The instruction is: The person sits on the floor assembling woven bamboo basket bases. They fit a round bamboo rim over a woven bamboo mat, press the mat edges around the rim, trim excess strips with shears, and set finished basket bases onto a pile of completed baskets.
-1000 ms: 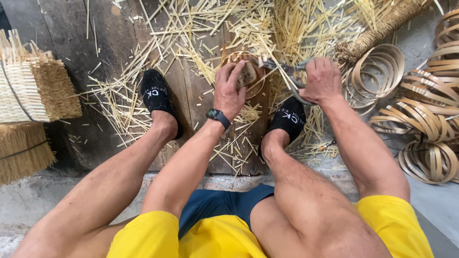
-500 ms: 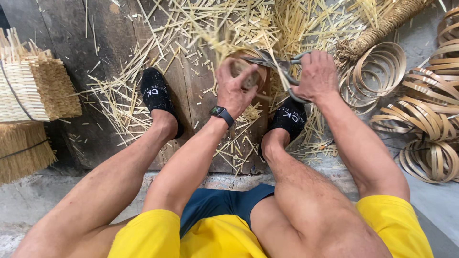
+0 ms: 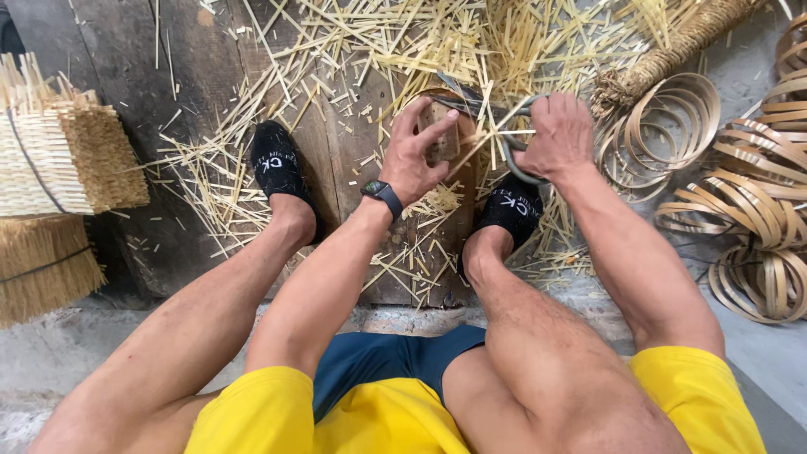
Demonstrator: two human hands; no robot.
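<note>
Small round woven piece [image 3: 439, 139] sits on the wooden board between the shoes | left hand [image 3: 418, 151] pinches it, fingers curled round | right hand [image 3: 559, 134] is closed on shears [image 3: 496, 126]; snip close, fingertips clear of blades | since a second ago both hands have risen slightly, piece turned.

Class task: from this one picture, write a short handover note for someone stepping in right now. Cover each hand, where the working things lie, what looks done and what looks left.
Left hand: gripping a small round woven piece over the wooden board.
Right hand: closed on the handles of metal shears, blades at the piece's rim.
Around: cut straw bits scattered across the board; bamboo strip coils to the right; bundled straw mats to the left.
Done: many ends apparently already trimmed, judging by the offcuts.
Left: a few strands still stick out beside the shears.
</note>
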